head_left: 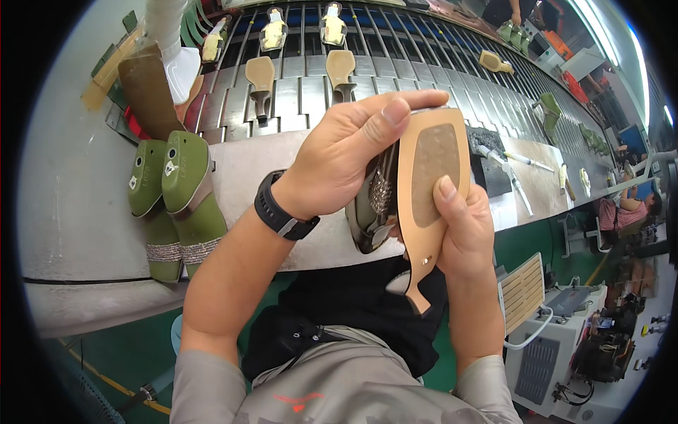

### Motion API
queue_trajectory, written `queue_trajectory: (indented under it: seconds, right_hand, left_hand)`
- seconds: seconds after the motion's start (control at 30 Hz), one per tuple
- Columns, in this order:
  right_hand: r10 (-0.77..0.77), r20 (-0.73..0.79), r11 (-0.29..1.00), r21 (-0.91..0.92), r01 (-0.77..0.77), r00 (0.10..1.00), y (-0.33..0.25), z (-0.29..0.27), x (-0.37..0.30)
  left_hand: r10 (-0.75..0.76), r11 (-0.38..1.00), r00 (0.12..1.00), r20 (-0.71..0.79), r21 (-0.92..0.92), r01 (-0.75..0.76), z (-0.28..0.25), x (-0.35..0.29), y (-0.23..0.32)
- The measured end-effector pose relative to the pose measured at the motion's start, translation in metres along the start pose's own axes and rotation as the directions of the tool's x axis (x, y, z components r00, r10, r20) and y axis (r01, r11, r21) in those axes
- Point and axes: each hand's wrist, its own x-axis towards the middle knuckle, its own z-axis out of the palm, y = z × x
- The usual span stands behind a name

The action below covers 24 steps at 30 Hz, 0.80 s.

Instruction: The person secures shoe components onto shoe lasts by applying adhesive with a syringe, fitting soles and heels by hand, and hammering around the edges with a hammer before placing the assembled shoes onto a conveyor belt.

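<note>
In front of me, a shoe (432,162) is held with its tan sole toward me and its narrow heel end pointing down. A glittery strap and dark, shiny material show behind the sole's left edge. My left hand (353,145) is at the upper end, its fingers over the toe edge and its thumb beside the sole. Lower down, my right hand (466,230) grips the sole's right side, the thumb pressed on its face and the other fingers mostly hidden behind. Left of my forearm stand two green shoe lasts (187,169) with glittery straps round them.
A slatted metal conveyor (296,99) runs beyond the worktable (244,169), carrying tan soles (260,72) and wrapped lasts (333,28). Syringes (519,187) lie on the right beside a dark pad (487,159). Machinery (558,346) stands at the lower right. Other people are farther off.
</note>
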Motion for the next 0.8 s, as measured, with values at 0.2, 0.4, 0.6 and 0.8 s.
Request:
queue_trajectory:
  seconds: [0.2, 0.4, 0.6, 0.8]
  right_hand:
    - [-0.056, 0.096, 0.998, -0.001, 0.056, 0.994, -0.002, -0.012, 0.003]
    - [-0.047, 0.087, 0.998, -0.045, 0.051, 0.995, -0.004, -0.017, 0.009]
    - [0.022, 0.106, 0.996, -0.089, -0.012, 0.994, -0.013, -0.017, 0.002]
    - [-0.272, -0.083, 0.919, -0.319, 0.233, 0.959, 0.017, 0.007, -0.035]
  left_hand:
    - [0.093, 0.976, 0.993, 0.073, 0.189, -0.105, -0.003, 0.005, -0.007]
    - [0.082, 0.945, 0.99, 0.114, 0.306, -0.114, -0.009, 0.002, -0.003]
    - [0.0, 0.98, 0.995, 0.096, 0.199, -0.019, 0.0, -0.01, 0.009]
    - [0.086, 0.955, 0.993, -0.086, 0.289, -0.057, 0.022, -0.05, 0.021]
